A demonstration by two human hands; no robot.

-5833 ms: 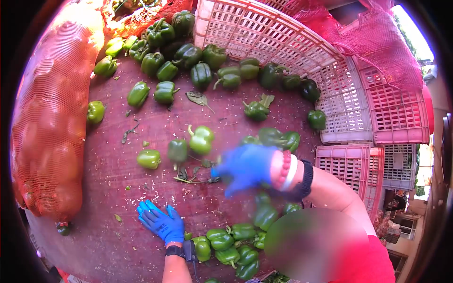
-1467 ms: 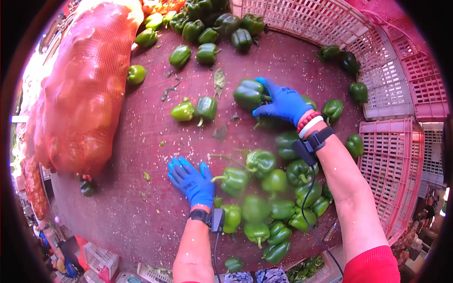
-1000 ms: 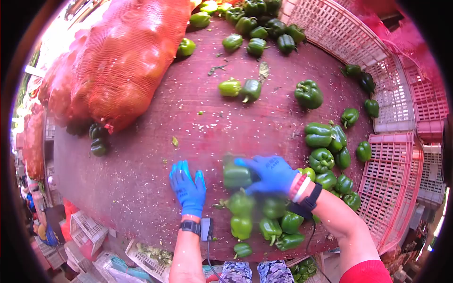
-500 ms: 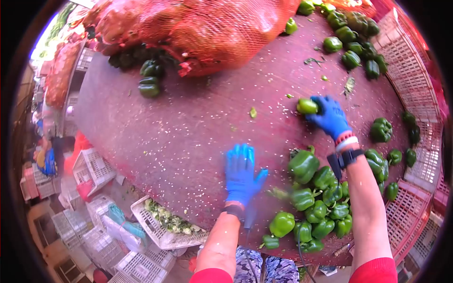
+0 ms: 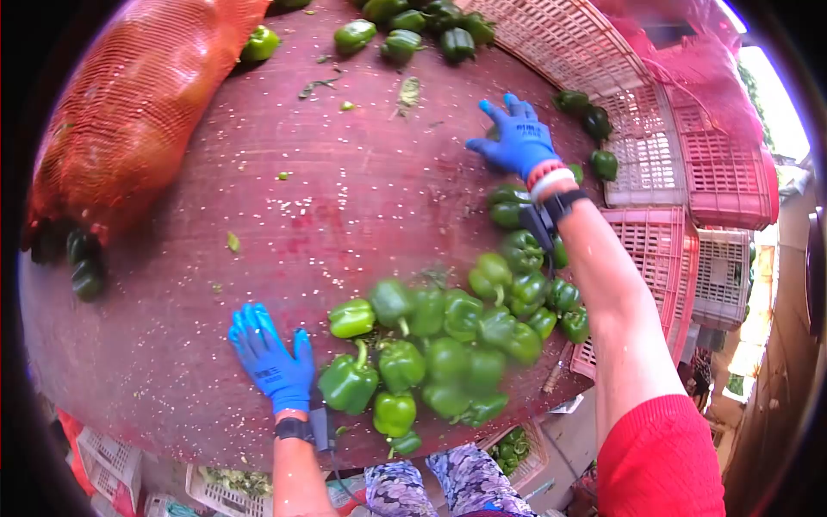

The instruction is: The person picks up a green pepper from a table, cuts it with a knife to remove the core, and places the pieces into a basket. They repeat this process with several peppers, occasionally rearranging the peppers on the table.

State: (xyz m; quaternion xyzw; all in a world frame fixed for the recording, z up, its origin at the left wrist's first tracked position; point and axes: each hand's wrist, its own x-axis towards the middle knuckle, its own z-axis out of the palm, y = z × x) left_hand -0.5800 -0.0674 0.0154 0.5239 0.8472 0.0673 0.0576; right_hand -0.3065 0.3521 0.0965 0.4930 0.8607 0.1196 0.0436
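Blue gloves cover both hands. My left hand (image 5: 274, 360) lies flat on the reddish table (image 5: 284, 224) with its fingers spread, just left of a pile of green bell peppers (image 5: 401, 366). Farther out, to the upper right, my right hand (image 5: 519, 138) reaches over the table with fingers apart. Something small and greenish shows partly beneath it, too hidden to make out. More peppers (image 5: 508, 205) lie just below that hand, near its wrist, and join up with the pile.
An orange mesh sack (image 5: 138, 112) lies at the upper left. Several peppers (image 5: 403, 43) sit along the far edge. Plastic crates (image 5: 642, 142) line the right side. A crate of green peppers (image 5: 525, 452) stands below the front edge.
The view has turned right. The light green pepper is no longer in my right hand, whose fingers have spread. The peppers near me now lie in a wider pile.
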